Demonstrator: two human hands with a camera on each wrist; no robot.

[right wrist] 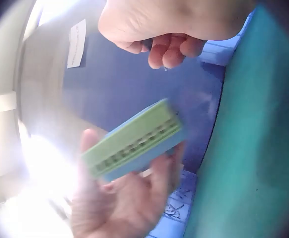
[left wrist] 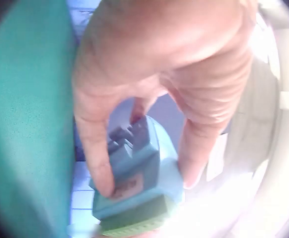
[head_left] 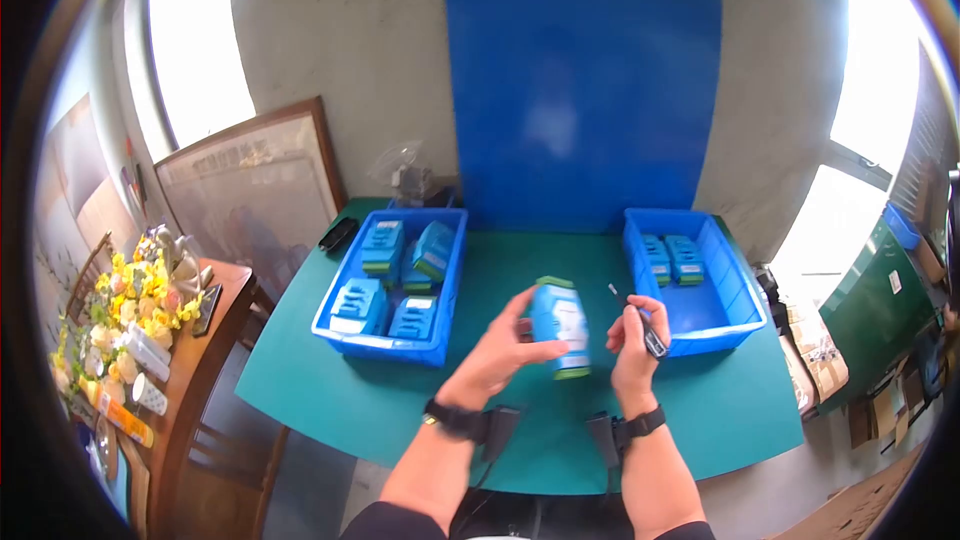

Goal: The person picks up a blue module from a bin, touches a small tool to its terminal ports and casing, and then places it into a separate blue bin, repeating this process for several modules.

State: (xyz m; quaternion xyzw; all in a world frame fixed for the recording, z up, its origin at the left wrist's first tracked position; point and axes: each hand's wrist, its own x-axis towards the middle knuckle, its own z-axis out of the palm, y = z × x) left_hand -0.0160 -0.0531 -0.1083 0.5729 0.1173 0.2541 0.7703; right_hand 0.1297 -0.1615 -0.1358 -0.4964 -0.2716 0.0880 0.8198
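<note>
Out in front of me, my left hand [head_left: 495,352] grips a blue electronic module [head_left: 572,325] with green terminal strips, thumb on one side and fingers on the other. In the left wrist view the stepped housing of the blue module [left wrist: 152,166] shows, a small label near one fingertip. A green terminal strip [right wrist: 134,141] with a row of dark slots faces the right wrist camera. My right hand [head_left: 632,355] holds a slim black pen-like tool [head_left: 654,340] with a pale tip, close to the module's right side. Curled fingers hide most of that tool in the right wrist view.
A blue bin [head_left: 385,350] on the left of the green table [head_left: 510,270] contains several similar modules. Another blue bin [head_left: 715,342] at right contains two modules at its far end. A black case [head_left: 338,234] lies beyond the left bin. Flowers [head_left: 150,300] stand on a wooden table at far left.
</note>
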